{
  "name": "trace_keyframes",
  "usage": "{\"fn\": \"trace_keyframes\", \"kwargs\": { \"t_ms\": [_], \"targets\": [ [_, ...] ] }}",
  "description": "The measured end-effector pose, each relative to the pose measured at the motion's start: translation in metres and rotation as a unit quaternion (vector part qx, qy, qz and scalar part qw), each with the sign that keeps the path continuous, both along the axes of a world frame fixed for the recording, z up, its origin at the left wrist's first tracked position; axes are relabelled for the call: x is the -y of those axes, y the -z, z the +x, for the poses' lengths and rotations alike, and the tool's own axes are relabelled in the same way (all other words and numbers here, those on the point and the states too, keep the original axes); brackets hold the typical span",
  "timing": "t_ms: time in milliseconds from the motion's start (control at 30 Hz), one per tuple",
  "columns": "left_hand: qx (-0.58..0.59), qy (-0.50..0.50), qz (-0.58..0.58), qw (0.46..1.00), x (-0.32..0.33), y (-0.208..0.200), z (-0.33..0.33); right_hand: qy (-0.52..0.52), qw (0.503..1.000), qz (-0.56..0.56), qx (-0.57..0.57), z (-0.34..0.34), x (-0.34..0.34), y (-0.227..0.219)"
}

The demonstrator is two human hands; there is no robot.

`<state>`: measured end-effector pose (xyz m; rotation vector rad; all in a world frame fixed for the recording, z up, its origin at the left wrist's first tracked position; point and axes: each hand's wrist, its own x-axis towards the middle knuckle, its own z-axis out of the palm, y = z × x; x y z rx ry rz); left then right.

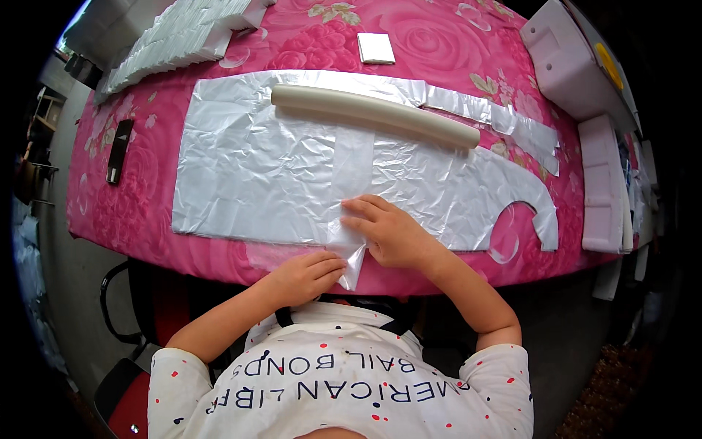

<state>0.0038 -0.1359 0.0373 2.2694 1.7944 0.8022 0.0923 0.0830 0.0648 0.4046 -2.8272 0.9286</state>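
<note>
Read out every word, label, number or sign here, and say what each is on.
White shirt: two rows of dark capital letters across it; I don't copy printed wording.
Silvery plastic sheet, pale roll, dark slim object: no lettering that I can make out.

You have bright, soft light at centre, with glints streaking the silvery plastic sheet (241, 168). Toward your frame's rim, the pink tablecloth (150, 219) bows, the lower right dims, and the corners go black.
</note>
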Motion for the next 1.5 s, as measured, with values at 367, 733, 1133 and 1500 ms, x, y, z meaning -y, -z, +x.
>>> {"fn": "trace_keyframes", "kwargs": {
  "t_ms": [367,733,1133,1500],
  "targets": [
    [-0.011,-0.129,-0.057,0.99,-0.027,-0.022,-0.026,0.113,0.99,0.029,-0.079,0.006,0.011,0.018],
    [0.333,-0.348,-0.107,0.87,-0.068,-0.033,-0.033,0.315,0.911,-0.203,0.173,-0.02,-0.005,0.001],
    [-0.052,-0.274,-0.144,0.949,-0.073,0.003,-0.009,0.345,0.873,-0.22,0.265,-0.038,-0.015,-0.008],
    [0.013,-0.271,-0.018,0.962,-0.079,-0.013,-0.034,0.067,0.979,0.186,-0.05,-0.038,-0.042,0.017]
  ]
}}
